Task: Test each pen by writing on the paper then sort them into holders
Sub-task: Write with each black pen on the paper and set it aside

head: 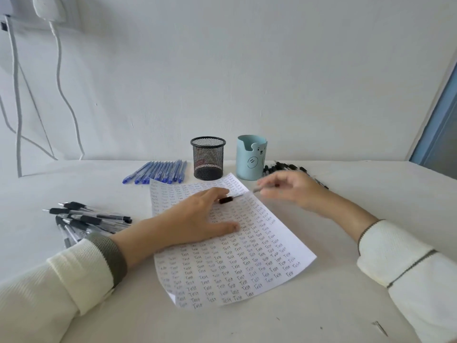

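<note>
pen (258, 189) pinched in our right hand (294, 189) | left hand (195, 219) flat on paper (247, 268), cap (225, 200) at fingertips | step: testing, we judge | next: needs blank gap

Can't make out tip or colour of pen (264, 188) pinched in right hand (289, 188): both smeared by motion blur. Can't see most of black pens (284, 167) behind it, nor inside blue holder (251, 159). Only glimpse smth reddish thru mesh holder (208, 157). Can't tell if dark piece (226, 200) at fingertips of left hand (195, 216) is cap or pen. Can't read far rows on paper (173, 191), too small. Lose left sleeve (49, 288) & right sleeve (408, 268) at frame edges.
</note>
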### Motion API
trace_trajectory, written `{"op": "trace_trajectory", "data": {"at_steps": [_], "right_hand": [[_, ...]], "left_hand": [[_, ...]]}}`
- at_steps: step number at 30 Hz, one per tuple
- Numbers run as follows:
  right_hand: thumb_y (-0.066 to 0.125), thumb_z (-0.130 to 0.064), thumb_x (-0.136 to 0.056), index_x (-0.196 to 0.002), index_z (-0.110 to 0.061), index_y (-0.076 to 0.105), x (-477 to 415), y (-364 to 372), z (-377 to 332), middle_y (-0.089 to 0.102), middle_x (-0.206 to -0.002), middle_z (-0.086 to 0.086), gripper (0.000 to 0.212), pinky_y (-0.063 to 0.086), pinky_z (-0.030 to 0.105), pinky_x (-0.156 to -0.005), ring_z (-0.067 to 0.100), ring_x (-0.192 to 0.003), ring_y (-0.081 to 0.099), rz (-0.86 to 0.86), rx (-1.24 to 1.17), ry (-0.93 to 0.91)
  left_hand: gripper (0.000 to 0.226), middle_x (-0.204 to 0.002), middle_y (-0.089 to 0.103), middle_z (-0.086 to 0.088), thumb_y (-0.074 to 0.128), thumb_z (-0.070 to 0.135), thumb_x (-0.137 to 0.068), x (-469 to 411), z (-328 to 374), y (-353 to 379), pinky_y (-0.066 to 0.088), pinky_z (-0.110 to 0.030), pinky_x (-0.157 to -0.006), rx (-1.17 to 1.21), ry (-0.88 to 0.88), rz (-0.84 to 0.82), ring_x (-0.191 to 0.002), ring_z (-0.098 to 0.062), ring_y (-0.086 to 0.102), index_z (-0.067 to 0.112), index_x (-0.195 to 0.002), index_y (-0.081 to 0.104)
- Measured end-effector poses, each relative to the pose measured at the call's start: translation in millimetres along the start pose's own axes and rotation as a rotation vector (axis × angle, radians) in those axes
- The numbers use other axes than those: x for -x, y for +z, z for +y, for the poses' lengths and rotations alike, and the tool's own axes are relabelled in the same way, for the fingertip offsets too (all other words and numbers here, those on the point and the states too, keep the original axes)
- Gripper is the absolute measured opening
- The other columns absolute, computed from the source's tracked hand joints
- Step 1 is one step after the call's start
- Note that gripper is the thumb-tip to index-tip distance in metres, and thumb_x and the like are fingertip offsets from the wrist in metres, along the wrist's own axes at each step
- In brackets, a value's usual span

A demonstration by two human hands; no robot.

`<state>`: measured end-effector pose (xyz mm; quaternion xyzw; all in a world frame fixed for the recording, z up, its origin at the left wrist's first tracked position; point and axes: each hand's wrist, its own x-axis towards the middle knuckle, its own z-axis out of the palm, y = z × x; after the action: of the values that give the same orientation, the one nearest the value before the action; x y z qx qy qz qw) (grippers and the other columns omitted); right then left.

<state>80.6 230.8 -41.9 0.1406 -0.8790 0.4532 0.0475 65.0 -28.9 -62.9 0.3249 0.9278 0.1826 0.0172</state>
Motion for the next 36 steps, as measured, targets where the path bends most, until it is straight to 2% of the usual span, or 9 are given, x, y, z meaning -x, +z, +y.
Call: {"op": "trace_trajectory", "data": {"at_steps": [5, 8, 11, 15, 19, 22, 28, 34, 36], "right_hand": [[0.056, -0.032, -0.095, -0.104, -0.021, 0.058, -0.9, -22.6, -12.1, 0.069, -0.085, 0.001, 0.015, 0.059, 0.034, -0.078, 0.019, -0.08, 0.068, 0.194, -0.859, 0.07], [0.046, -0.057, -0.095, -0.112, -0.03, 0.062, 0.2, -21.4, -19.5, 0.033, -0.064, -0.005, 0.036, 0.034, 0.023, -0.045, 0.011, -0.051, 0.03, 0.184, -0.949, 0.199], [0.045, -0.077, -0.081, -0.098, -0.02, 0.069, 2.9, -18.2, -26.7, 0.01, -0.054, -0.006, 0.064, 0.008, 0.023, -0.044, 0.013, -0.047, 0.006, 0.106, -0.983, 0.286], [0.039, -0.065, -0.082, -0.071, -0.017, 0.063, 4.4, -14.2, -31.0, 0.012, -0.041, -0.007, 0.055, 0.007, 0.022, -0.042, 0.013, -0.039, 0.005, 0.133, -1.102, 0.318], [0.049, -0.075, -0.076, -0.088, -0.019, 0.065, 4.7, -9.4, -34.1, 0.019, -0.045, -0.008, 0.059, 0.009, 0.019, -0.033, 0.006, -0.032, 0.013, 0.192, -1.052, 0.288], [0.042, -0.058, -0.095, -0.108, -0.018, 0.06, 0.3, -2.4, -31.7, 0.025, -0.044, -0.01, 0.046, 0.016, 0.016, -0.029, 0.002, -0.029, 0.018, 0.185, -1.018, 0.241], [0.016, -0.048, -0.101, -0.112, -0.007, 0.067, 5.3, 7.7, -22.0, 0.06, -0.053, 0.013, 0.066, 0.042, 0.021, -0.04, 0.024, -0.04, 0.058, -0.008, -0.896, 0.279], [0.036, -0.021, -0.104, -0.126, -0.001, 0.059, 9.1, 26.9, -26.9, 0.072, -0.104, 0.018, 0.038, 0.059, 0.028, -0.071, 0.021, -0.091, 0.071, -0.155, -0.663, 0.208], [0.047, -0.019, -0.101, -0.113, -0.003, 0.065, 11.8, 29.5, -25.1, 0.072, -0.099, 0.015, 0.026, 0.057, 0.025, -0.068, 0.019, -0.085, 0.069, -0.129, -0.549, 0.188]], "left_hand": [[0.079, -0.152, 0.035, 0.016, 0.041, 0.081, -0.077, 0.2, -1.7, 0.0, 0.029, -0.029, -0.114, -0.072, 0.025, -0.064, -0.135, -0.006, 0.037, 0.038, -0.143, 0.038], [0.076, -0.154, 0.031, 0.02, 0.036, 0.083, -0.077, -0.2, -2.9, 0.2, 0.027, -0.032, -0.117, -0.082, 0.041, -0.084, -0.139, -0.006, 0.034, 0.043, -0.141, 0.041], [0.078, -0.154, 0.03, 0.021, 0.033, 0.086, -0.075, -0.9, -3.7, 0.3, 0.027, -0.035, -0.118, -0.087, 0.038, -0.086, -0.138, -0.006, 0.035, 0.044, -0.14, 0.04], [0.079, -0.154, 0.029, 0.022, 0.032, 0.086, -0.075, 0.3, -3.0, 0.7, 0.027, -0.033, -0.117, -0.085, 0.039, -0.086, -0.137, -0.006, 0.036, 0.044, -0.141, 0.04], [0.08, -0.155, 0.028, 0.022, 0.03, 0.088, -0.074, 1.0, -2.7, 0.2, 0.03, -0.035, -0.116, -0.09, 0.032, -0.095, -0.138, -0.007, 0.035, 0.045, -0.142, 0.037], [0.076, -0.155, 0.028, 0.022, 0.032, 0.084, -0.077, 1.9, -0.7, -0.1, 0.028, -0.03, -0.115, -0.095, 0.035, -0.097, -0.138, -0.006, 0.033, 0.044, -0.143, 0.037], [0.072, -0.156, 0.026, 0.021, 0.034, 0.08, -0.081, 2.7, 0.7, -1.1, 0.027, -0.031, -0.116, -0.113, 0.035, -0.107, -0.139, -0.005, 0.031, 0.044, -0.144, 0.036], [0.073, -0.155, 0.029, 0.019, 0.034, 0.08, -0.081, 3.8, 1.7, -0.1, 0.026, -0.031, -0.117, -0.113, 0.035, -0.093, -0.14, -0.006, 0.032, 0.043, -0.144, 0.036], [0.073, -0.156, 0.028, 0.019, 0.034, 0.08, -0.081, 3.7, 1.2, -0.2, 0.026, -0.032, -0.117, -0.113, 0.031, -0.095, -0.14, -0.006, 0.031, 0.043, -0.144, 0.036]]}}
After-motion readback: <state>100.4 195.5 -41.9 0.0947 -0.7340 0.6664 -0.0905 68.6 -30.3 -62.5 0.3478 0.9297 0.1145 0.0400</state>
